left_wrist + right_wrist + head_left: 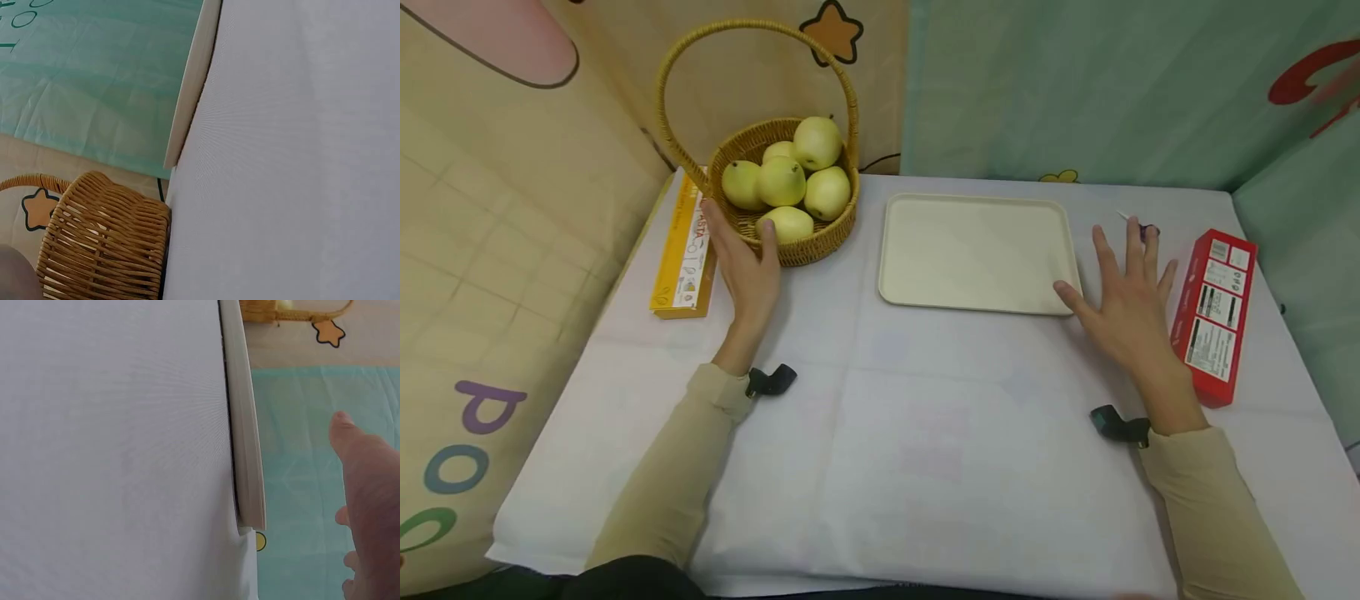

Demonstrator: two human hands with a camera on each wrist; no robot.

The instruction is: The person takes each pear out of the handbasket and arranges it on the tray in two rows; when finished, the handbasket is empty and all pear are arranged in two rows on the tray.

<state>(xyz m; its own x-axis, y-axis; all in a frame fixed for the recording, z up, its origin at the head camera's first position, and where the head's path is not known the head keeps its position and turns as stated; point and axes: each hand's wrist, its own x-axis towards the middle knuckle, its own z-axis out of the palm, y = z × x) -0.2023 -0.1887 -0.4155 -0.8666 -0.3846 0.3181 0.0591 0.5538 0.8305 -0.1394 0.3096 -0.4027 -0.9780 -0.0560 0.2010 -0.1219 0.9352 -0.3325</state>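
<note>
A wicker basket [823, 244] with a tall arched handle stands at the back left. Several round yellow-green fruits [781, 181], like apples or pears, lie in it. My left hand [748, 279] is at the basket's near left side, fingers straight and thumb apart; whether it touches the rim I cannot tell. In the left wrist view the basket's woven wall [106, 244] shows. My right hand [1131, 317] is spread with nothing in it, its thumb close to the near right corner of a cream rectangular tray [977, 250]. The tray's side [245, 425] shows in the right wrist view.
A yellow and white box [685, 262] lies left of the basket, partly hidden by it. To the right of my right hand lies a red box [1216, 321] with white labels. A small dark-handled thing [1148, 231] is partly behind my right fingers. Curtains surround the white-covered table [925, 433].
</note>
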